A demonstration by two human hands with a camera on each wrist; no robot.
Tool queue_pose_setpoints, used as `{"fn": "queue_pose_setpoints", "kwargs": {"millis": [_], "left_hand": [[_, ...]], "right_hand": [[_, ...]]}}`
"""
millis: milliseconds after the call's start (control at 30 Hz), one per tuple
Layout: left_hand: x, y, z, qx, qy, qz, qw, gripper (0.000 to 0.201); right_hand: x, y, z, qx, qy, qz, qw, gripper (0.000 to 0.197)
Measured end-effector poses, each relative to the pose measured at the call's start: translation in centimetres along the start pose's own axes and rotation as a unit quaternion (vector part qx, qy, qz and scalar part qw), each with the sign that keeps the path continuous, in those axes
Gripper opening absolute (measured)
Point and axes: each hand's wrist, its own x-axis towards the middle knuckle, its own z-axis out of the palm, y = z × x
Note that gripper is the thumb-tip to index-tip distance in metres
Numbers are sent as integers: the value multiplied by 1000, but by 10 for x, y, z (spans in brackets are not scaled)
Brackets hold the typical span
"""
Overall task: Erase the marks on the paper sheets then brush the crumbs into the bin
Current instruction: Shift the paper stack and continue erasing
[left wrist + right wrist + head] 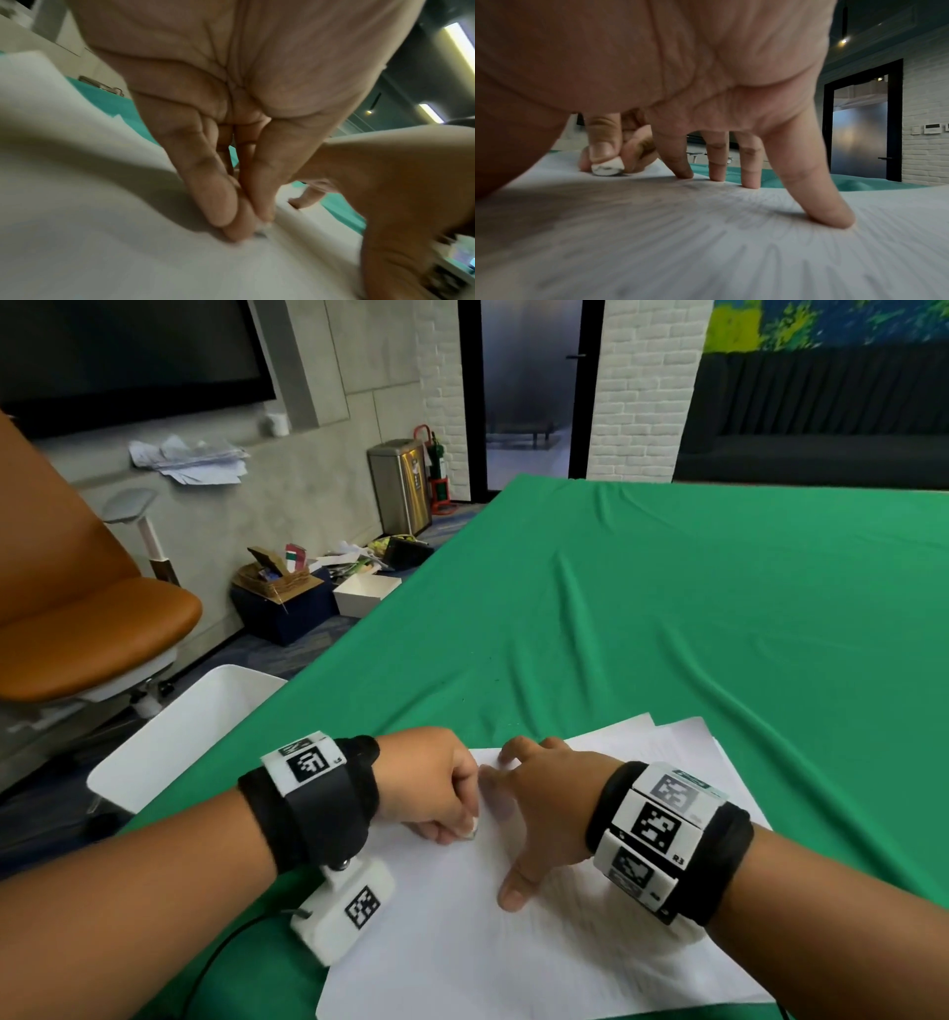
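Observation:
A stack of white paper sheets (513,947) lies on the green cloth near the table's front edge. My left hand (436,793) pinches a small white eraser (472,829) and holds it down on the top sheet (102,253); in the right wrist view the eraser (607,167) shows between thumb and fingers, its underside grey. My right hand (534,809) is spread on the sheet just right of the eraser, and its straight fingertips (834,219) press the paper (706,253). Faint grey pencil marks cover the sheet under that hand.
A white bin (179,737) stands on the floor off the table's left edge, level with my left wrist. The green cloth (693,618) stretches far beyond the sheets. An orange chair (77,618) and boxes of clutter (287,593) are on the floor further left.

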Motion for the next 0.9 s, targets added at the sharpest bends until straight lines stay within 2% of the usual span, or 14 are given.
{"fn": "queue_pose_setpoints", "kwargs": {"millis": [200, 267, 400, 467, 600, 733, 900], "left_hand": [[24, 3, -22, -23, 123, -16, 992, 5], [21, 2, -16, -5, 123, -6, 992, 5], [7, 0, 0, 10, 36, 5, 999, 5], [11, 0, -5, -1, 25, 2, 1000, 6], [32, -1, -26, -17, 105, -4, 994, 8], [42, -4, -45, -70, 185, 13, 980, 9], [33, -10, -42, -73, 169, 14, 983, 17]], "right_hand": [[-3, 0, -1, -5, -2, -2, 1000, 122], [-3, -1, -1, -5, -2, -1, 1000, 121], [-4, -1, -3, -1, 3, 1, 1000, 115], [-3, -1, -4, -1, 2, 2, 1000, 116], [-6, -2, -2, -1, 7, 4, 1000, 126], [-13, -4, -6, 23, 13, 23, 999, 124], [-4, -2, -2, 14, 31, 15, 999, 122]]}}
